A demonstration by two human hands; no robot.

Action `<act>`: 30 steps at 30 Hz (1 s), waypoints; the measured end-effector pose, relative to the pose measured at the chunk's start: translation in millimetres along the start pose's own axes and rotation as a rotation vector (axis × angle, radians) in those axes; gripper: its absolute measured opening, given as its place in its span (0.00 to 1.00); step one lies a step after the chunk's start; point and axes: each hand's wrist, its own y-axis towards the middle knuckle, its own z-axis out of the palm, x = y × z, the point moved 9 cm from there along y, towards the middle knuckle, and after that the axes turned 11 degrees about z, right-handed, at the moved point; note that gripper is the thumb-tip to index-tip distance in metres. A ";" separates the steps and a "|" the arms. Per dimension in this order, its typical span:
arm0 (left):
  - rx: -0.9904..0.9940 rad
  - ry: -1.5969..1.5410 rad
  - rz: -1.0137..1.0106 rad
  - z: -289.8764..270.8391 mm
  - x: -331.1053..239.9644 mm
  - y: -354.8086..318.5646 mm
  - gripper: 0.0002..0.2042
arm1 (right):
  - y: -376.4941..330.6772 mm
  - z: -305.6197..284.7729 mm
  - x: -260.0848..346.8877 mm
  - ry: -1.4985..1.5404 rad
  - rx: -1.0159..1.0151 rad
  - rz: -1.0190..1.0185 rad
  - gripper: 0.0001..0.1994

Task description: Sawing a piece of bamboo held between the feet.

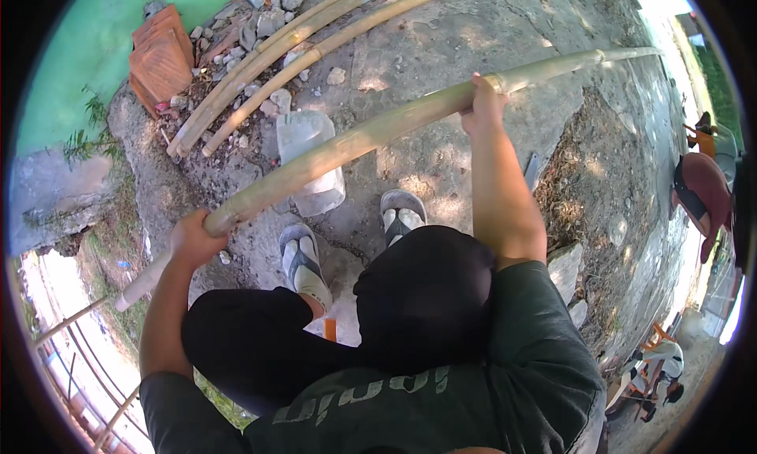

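A long pale-green bamboo pole (355, 148) lies slantwise across in front of me, from the lower left up to the far right. My left hand (197, 237) is closed round it near its lower left end. Further along, my right hand (485, 107) grips the pole beside a joint, with that arm stretched out. Under the middle of the pole, a whitish translucent plastic container (319, 194) sits on the ground, partly covered by it. My sandalled feet are just behind, below my bent knees in black trousers.
Several more bamboo poles (315, 53) lie on the ground at the far left, beside loose stones (270, 20) and stacked orange-brown tiles (162, 56). Dry leaves (576, 190) cover a strip at right. Another person (666, 363) is at the lower right, near a maroon object (702, 190).
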 end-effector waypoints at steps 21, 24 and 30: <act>-0.061 0.068 0.113 16.1 -16.5 52.0 0.36 | -119.6 53.5 70.2 -1.458 0.116 -0.828 0.34; -0.096 0.082 0.105 17.4 -6.2 45.6 0.36 | -134.2 71.8 56.7 -1.575 0.190 -0.881 0.34; -0.053 0.040 0.133 22.1 5.4 40.9 0.36 | -118.0 23.7 52.0 -1.626 0.136 -0.845 0.32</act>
